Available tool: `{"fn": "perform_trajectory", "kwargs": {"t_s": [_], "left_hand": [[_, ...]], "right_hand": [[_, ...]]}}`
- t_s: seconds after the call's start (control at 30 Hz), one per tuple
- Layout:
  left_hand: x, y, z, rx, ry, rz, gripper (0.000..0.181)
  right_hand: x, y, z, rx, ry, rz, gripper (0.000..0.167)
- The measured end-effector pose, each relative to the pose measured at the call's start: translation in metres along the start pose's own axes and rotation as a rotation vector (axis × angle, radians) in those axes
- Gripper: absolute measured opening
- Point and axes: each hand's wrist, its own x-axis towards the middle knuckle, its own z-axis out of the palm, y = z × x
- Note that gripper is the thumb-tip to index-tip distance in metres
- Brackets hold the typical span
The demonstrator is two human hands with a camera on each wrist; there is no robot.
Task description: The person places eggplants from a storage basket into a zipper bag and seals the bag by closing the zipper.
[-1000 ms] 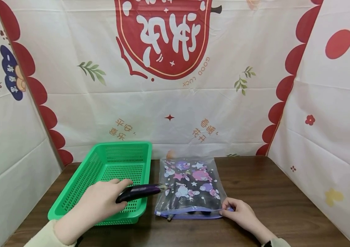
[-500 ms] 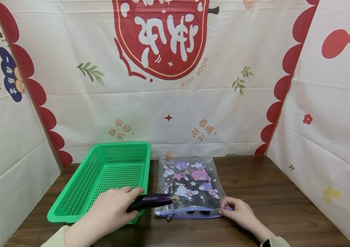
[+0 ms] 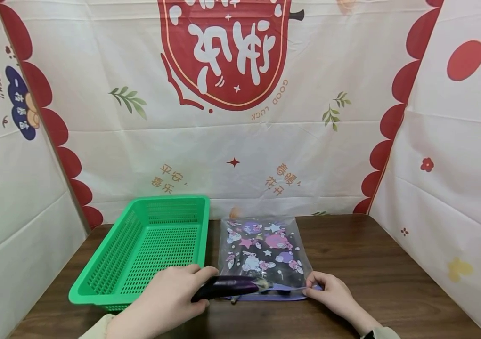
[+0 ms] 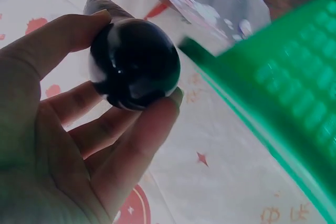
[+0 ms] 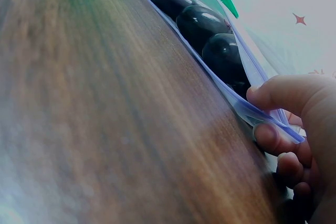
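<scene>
My left hand (image 3: 172, 297) grips a dark purple eggplant (image 3: 229, 286) by its rounded end, its stem pointing right over the near edge of a zip bag. In the left wrist view the thumb and fingers wrap around the glossy eggplant (image 4: 135, 64). The clear printed zip bag (image 3: 261, 240) lies flat on the table, its purple-edged mouth towards me. My right hand (image 3: 333, 293) pinches the right corner of that mouth. The right wrist view shows the mouth parted, with several eggplants (image 5: 205, 24) inside; one stem end sticks out at the left corner.
A green perforated basket (image 3: 96, 282) stands left of the bag on the brown wooden table (image 3: 350, 249). White printed cloth (image 3: 206, 146) hangs behind and along both sides.
My left hand has carried the eggplant right and nearer, from over the basket's edge to the bag's mouth. The right hand keeps its pinch on the bag corner.
</scene>
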Motion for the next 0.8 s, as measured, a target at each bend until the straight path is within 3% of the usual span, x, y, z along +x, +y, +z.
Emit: {"fn": "perform_trajectory", "kwargs": {"t_s": [0.2,0.5,0.8], "left_hand": [[0.005,0.013,0.012,0.005,-0.033,0.088,0.047],[0.013,0.024,0.036,0.002,-0.165,0.11,0.045],[0.019,0.026,0.058,-0.009,-0.273,-0.003,0.038]], "right_hand": [[0.0,0.0,-0.001,0.003,0.0,0.001,0.019],[-0.001,0.0,-0.001,-0.001,-0.003,-0.012,0.019],[-0.001,0.0,-0.001,-0.008,0.008,-0.022,0.019]]}}
